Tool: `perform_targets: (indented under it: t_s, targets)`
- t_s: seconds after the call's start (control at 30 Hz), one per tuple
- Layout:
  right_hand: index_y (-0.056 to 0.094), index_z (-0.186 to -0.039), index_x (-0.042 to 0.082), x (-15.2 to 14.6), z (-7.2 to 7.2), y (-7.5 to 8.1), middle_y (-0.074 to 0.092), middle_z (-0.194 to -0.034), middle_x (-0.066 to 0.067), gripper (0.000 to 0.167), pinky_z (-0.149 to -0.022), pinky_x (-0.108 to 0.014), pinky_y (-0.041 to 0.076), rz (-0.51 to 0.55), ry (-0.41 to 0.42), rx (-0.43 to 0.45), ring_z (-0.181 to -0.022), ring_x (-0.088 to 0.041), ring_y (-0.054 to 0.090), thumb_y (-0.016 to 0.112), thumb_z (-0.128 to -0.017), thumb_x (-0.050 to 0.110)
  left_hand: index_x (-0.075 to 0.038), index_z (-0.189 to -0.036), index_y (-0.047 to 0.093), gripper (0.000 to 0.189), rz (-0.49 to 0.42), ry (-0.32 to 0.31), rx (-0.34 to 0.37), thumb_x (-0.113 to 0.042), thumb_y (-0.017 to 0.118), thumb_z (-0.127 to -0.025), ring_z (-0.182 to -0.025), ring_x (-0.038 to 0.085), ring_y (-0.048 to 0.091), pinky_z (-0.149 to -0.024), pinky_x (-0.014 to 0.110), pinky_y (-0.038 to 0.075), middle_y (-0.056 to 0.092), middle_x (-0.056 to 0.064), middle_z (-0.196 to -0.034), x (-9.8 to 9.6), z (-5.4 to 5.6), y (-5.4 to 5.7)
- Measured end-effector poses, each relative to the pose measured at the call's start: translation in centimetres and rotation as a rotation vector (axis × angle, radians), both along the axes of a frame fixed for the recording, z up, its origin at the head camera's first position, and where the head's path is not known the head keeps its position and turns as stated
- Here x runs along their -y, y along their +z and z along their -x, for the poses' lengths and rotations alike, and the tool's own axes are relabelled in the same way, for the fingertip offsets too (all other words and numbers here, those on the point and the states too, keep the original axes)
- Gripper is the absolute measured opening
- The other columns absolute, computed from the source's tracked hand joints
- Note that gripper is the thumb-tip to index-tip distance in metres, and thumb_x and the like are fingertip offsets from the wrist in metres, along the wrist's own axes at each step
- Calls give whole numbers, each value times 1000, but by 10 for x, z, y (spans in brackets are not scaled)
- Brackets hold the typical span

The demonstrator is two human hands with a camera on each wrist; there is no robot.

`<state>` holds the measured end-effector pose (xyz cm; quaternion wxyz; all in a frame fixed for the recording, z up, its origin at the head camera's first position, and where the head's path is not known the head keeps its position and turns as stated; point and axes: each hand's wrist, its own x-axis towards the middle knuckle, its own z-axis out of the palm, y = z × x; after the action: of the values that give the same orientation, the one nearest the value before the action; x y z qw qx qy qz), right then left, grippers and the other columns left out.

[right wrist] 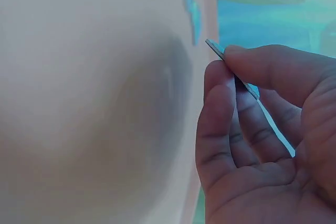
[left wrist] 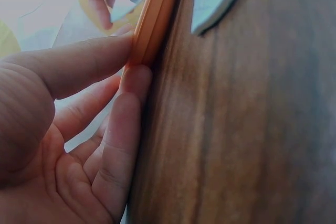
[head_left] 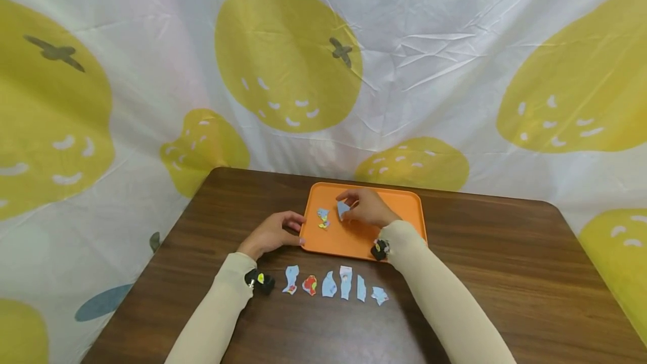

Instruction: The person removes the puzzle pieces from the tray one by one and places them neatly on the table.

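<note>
My right hand (head_left: pixel 370 206) pinches a light-blue cardboard puzzle piece (head_left: pixel 342 209) between thumb and fingers, above the orange tray (head_left: pixel 404 206). From the right wrist view, the piece's thin edge (right wrist: pixel 247 87) shows, tilted in the grip. At the tray's left edge, my left hand (head_left: pixel 273 233) holds the rim with thumb and fingertips; the left wrist view has the thumb against the tray's side (left wrist: pixel 152 24). Small joined or overlapping pieces (head_left: pixel 323 214), blue and yellow, lie on the tray's left part. Whether they interlock cannot be told.
In front of the tray, several irregular pieces lie in a row on the dark wooden table (head_left: pixel 505 257), among them a red one (head_left: pixel 310 285) and a narrow blue one (head_left: pixel 361 289). A fruit-patterned cloth (head_left: pixel 429 72) hangs behind the table.
</note>
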<state>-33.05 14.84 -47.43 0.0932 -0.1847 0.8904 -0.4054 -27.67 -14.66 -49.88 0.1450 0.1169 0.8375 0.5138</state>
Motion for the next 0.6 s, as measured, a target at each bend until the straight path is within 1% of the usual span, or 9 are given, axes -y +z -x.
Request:
perform_targets:
  t_s: [0.1,0.27,0.43,0.53,0.6]
  targets:
    - [72,-132,9,-3,-4,5,72,-114,-15,46,-86,-37,56,18,14,1,-96,-23,69,82,-87,6,-9,-131,70,53,4,5,5,-11,91,-82,-107,22,64,-92,30,49,72,9,-113,0,0,1]
    - [71,-133,7,-7,-11,13,71,-115,-13,45,-86,-38,56,28,40,-32,-102,-25,67,81,-89,8,-11,-130,71,53,16,15,16,-12,91,-82,-107,20,63,-94,31,48,72,6,-112,-1,0,2]
    - [71,-133,5,-11,-20,18,70,-116,-13,46,-87,-38,55,54,45,-42,-101,-25,65,81,-89,8,-13,-131,71,52,17,19,29,-13,91,-82,-107,21,63,-95,33,48,71,7,-113,-1,0,3]
    - [71,-133,5,-13,-26,19,70,-114,-12,46,-87,-37,54,57,48,-53,-99,-22,64,81,-88,8,-13,-131,71,52,16,19,32,-13,91,-83,-107,22,63,-94,32,48,71,7,-113,-1,-1,2]
    - [70,-133,5,-15,-31,20,70,-114,-14,46,-86,-36,54,65,51,-56,-98,-21,64,81,-88,8,-11,-132,70,53,13,10,27,-12,91,-82,-107,22,63,-93,32,48,71,8,-114,-1,-1,2]
